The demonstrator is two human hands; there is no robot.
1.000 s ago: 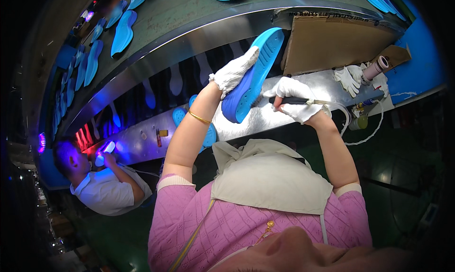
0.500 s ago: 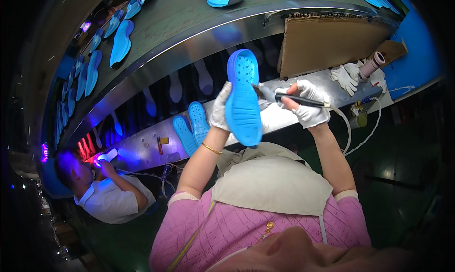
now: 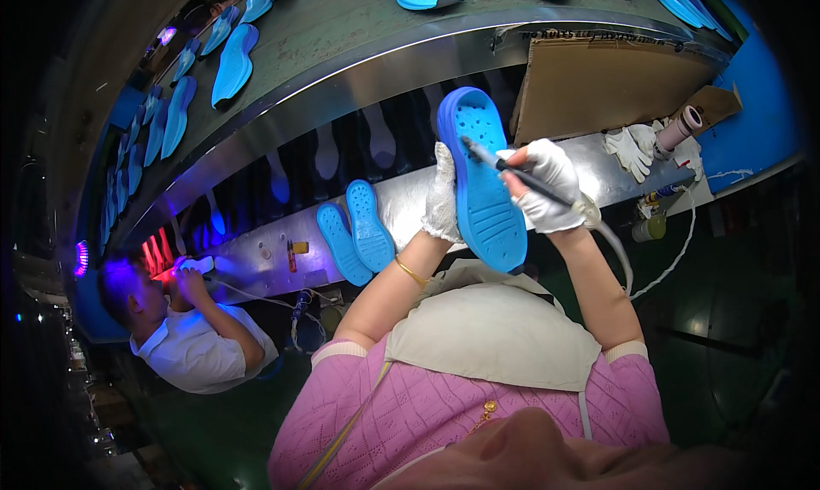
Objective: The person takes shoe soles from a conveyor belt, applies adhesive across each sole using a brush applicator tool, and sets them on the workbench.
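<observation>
Blue, the sole (image 3: 491,221) runs lengthwise between both hands, its left edge gripped by the left hand (image 3: 441,195), while near its right edge the right hand (image 3: 559,170) grasps a black-handled tool (image 3: 540,188) slanting across it toward its holed far end.

two soles (image 3: 370,225) lie side by side on the bench (image 3: 406,195), left of the held sole (image 3: 489,212); gloves (image 3: 628,153) and a tumbler (image 3: 677,132) (close together) sit toward the right end; more soles (image 3: 234,67) lie on the belt (image 3: 342,37) beyond.
</observation>
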